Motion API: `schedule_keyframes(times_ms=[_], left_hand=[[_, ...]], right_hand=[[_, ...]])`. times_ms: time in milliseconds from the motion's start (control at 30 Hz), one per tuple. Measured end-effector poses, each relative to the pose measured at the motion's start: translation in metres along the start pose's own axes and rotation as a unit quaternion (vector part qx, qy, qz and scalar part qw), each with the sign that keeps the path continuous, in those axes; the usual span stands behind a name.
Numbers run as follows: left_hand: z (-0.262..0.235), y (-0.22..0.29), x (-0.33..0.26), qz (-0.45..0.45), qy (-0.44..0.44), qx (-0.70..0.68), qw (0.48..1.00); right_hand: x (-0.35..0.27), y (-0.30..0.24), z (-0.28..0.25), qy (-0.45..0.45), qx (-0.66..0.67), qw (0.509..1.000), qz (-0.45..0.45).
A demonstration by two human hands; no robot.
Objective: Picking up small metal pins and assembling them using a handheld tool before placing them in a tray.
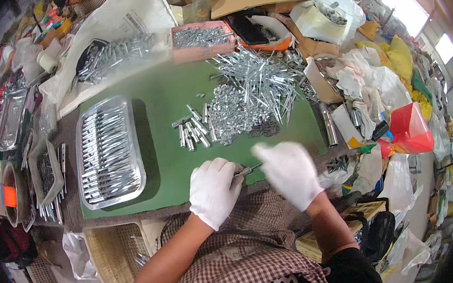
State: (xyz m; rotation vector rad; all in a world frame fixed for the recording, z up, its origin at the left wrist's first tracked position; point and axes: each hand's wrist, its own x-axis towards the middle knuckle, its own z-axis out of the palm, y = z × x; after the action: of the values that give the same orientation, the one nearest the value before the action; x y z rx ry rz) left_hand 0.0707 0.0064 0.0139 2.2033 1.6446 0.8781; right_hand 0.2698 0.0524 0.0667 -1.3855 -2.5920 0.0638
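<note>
Metal rod [248, 170] pinched in gloved left hand [215, 191], blurred right hand [290, 172] closing on its tip

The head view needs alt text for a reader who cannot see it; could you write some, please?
Two white-gloved hands, left hand and right hand, hold a small metal pin between them over a green mat. A metal tray of metal rods lies to the left, and a pile of metal parts lies beyond.

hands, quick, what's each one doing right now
left hand: closed on a small metal rod
right hand: at the rod's other end, blurred, grip cannot be told
</note>
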Motion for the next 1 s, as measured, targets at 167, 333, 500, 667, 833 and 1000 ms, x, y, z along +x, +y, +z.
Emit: schedule_keyframes(times_ms=[167,333,500,667,833,1000], left_hand=[[-0.002,0.007,0.003,0.001,0.016,-0.023,1.0],[-0.001,0.003,0.002,-0.004,0.017,-0.015,1.0],[0.0,0.002,-0.001,0.003,0.028,-0.014,0.999],[0.0,0.005,0.001,0.013,0.029,-0.023,0.999],[-0.001,0.005,0.002,0.01,0.013,-0.002,1.0],[-0.002,0.009,0.004,0.03,0.023,0.005,0.999]], right_hand=[[-0.043,0.112,0.011,0.208,-0.248,0.907,0.27],[-0.051,0.117,0.029,0.228,-0.045,0.942,0.241],[-0.068,0.003,0.01,0.0,0.031,0.998,0.051],[-0.076,-0.015,0.018,0.086,0.108,0.986,0.097],[-0.079,0.001,0.021,0.035,0.127,0.985,0.109],[-0.071,0.078,0.015,0.179,0.085,0.944,0.262]])
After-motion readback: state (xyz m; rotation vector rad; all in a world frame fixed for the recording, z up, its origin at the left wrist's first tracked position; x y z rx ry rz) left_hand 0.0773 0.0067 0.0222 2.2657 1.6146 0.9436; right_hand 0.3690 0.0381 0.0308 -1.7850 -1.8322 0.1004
